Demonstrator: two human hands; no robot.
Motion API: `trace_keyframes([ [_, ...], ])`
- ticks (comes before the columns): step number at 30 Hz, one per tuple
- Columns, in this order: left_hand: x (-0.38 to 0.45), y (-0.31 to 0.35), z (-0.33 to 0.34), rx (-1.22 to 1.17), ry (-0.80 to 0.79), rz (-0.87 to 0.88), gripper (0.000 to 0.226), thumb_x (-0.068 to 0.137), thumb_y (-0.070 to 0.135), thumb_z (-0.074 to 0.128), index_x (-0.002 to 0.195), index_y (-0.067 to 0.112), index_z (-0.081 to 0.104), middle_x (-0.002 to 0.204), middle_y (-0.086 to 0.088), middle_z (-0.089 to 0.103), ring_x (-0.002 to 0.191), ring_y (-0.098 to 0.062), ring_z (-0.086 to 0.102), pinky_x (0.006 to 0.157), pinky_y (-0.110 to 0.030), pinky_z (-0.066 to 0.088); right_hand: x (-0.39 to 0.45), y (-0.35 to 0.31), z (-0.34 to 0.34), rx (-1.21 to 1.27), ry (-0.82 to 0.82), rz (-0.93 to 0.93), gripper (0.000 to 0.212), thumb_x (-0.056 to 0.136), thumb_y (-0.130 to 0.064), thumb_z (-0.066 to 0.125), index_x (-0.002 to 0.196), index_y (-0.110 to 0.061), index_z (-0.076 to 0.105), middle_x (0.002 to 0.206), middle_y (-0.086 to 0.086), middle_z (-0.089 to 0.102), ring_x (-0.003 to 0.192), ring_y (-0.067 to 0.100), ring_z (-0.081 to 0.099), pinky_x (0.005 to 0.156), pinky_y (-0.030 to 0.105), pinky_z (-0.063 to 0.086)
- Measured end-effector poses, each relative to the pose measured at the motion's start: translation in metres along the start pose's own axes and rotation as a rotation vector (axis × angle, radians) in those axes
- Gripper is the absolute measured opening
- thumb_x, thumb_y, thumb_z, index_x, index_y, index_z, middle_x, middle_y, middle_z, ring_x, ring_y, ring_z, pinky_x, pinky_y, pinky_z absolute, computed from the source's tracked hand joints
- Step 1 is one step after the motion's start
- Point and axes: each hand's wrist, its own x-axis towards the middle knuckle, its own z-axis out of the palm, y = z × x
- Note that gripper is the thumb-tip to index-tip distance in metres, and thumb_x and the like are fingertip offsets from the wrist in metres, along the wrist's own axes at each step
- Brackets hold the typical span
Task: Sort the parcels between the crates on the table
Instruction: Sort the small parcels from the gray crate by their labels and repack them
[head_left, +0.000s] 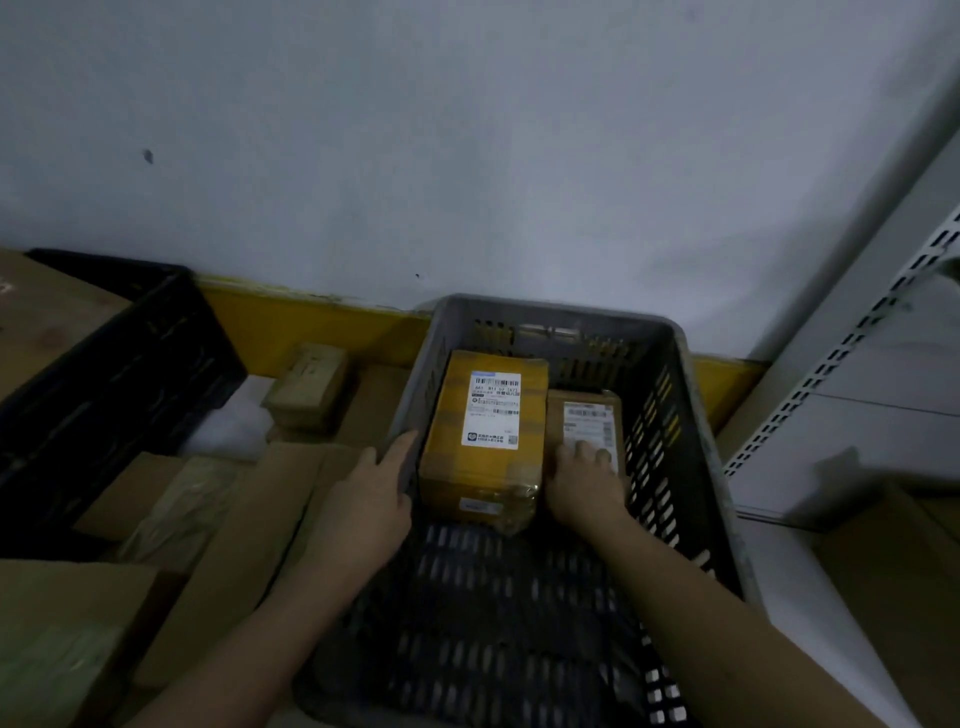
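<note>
A grey slatted crate (691, 447) stands in front of me. Inside it at the far end lies a yellow taped parcel (483, 467) with a white label, and beside it on the right a smaller brown parcel (582, 410). My left hand (371, 499) grips the crate's left rim, thumb outside and fingers over the edge. My right hand (584, 483) is inside the crate with its fingers curled on the brown parcel's near end. A black crate (119, 364) sits at the far left.
Loose cardboard boxes (244, 519) and a small taped parcel (309, 384) lie between the two crates. A white bag (228, 426) lies near the black crate. A wall with a yellow strip runs behind. Grey metal shelving (857, 389) stands on the right.
</note>
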Motion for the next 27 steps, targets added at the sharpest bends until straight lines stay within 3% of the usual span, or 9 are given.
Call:
trace_keyframes([
  [6, 0.003, 0.004, -0.003, -0.009, 0.010, 0.025, 0.069, 0.098, 0.016, 0.047, 0.155, 0.040, 0.015, 0.140, -0.013, 0.043, 0.103, -0.027, 0.056, 0.078, -0.035, 0.050, 0.014, 0.019, 0.012, -0.172, -0.034, -0.037, 0.080, 0.096, -0.035, 0.047, 0.158, -0.023, -0.002, 0.164, 0.008, 0.004, 0.146, 0.034, 0.013, 0.113, 0.053, 0.024],
  [9, 0.000, 0.005, -0.003, -0.062, 0.008, 0.038, 0.067, 0.097, 0.017, 0.049, 0.153, 0.041, 0.021, 0.130, -0.008, 0.046, 0.093, -0.022, 0.054, 0.071, -0.031, 0.045, 0.018, 0.025, 0.016, -0.170, 0.002, -0.072, 0.087, 0.092, -0.042, 0.052, 0.158, -0.025, -0.003, 0.164, 0.007, 0.006, 0.146, 0.031, 0.015, 0.113, 0.050, 0.024],
  [13, 0.000, 0.004, -0.006, -0.070, 0.015, 0.036, 0.067, 0.095, 0.022, 0.052, 0.152, 0.041, 0.023, 0.125, -0.005, 0.046, 0.089, -0.021, 0.057, 0.071, -0.034, 0.051, 0.016, 0.026, 0.009, -0.125, -0.040, -0.103, 0.093, 0.087, -0.047, 0.057, 0.158, -0.024, 0.001, 0.164, 0.006, 0.005, 0.146, 0.032, 0.013, 0.115, 0.050, 0.021],
  [16, -0.004, 0.007, -0.007, -0.057, -0.010, 0.025, 0.067, 0.094, 0.022, 0.051, 0.152, 0.040, 0.022, 0.129, -0.007, 0.045, 0.091, -0.026, 0.058, 0.072, -0.036, 0.052, 0.003, 0.029, -0.007, 0.025, -0.087, -0.082, 0.080, 0.091, -0.035, 0.056, 0.156, -0.023, 0.010, 0.164, 0.003, 0.007, 0.147, 0.031, 0.014, 0.114, 0.052, 0.024],
  [21, -0.009, 0.014, -0.012, -0.046, -0.008, 0.034, 0.067, 0.095, 0.022, 0.051, 0.153, 0.036, 0.022, 0.133, -0.010, 0.046, 0.104, -0.027, 0.056, 0.081, -0.037, 0.052, -0.033, 0.018, -0.032, 0.174, 0.195, -0.154, 0.044, 0.099, -0.029, 0.044, 0.140, -0.014, 0.042, 0.142, 0.012, 0.044, 0.129, 0.034, 0.039, 0.101, 0.049, 0.043],
  [23, -0.012, 0.015, -0.014, -0.040, -0.003, 0.042, 0.066, 0.095, 0.022, 0.051, 0.153, 0.036, 0.022, 0.134, -0.010, 0.046, 0.105, -0.028, 0.057, 0.081, -0.035, 0.051, -0.048, 0.004, -0.040, 0.255, 0.224, -0.224, 0.040, 0.099, -0.029, 0.045, 0.134, -0.013, 0.049, 0.133, 0.011, 0.052, 0.121, 0.032, 0.046, 0.096, 0.045, 0.046],
  [27, -0.018, 0.022, -0.018, -0.093, 0.063, 0.048, 0.061, 0.099, 0.024, 0.048, 0.154, 0.033, 0.024, 0.143, -0.012, 0.039, 0.114, -0.031, 0.054, 0.076, -0.030, 0.040, -0.077, -0.044, -0.061, 0.430, 0.255, -0.407, 0.040, 0.101, -0.028, 0.049, 0.139, -0.017, 0.050, 0.135, 0.005, 0.055, 0.121, 0.025, 0.051, 0.093, 0.039, 0.048],
])
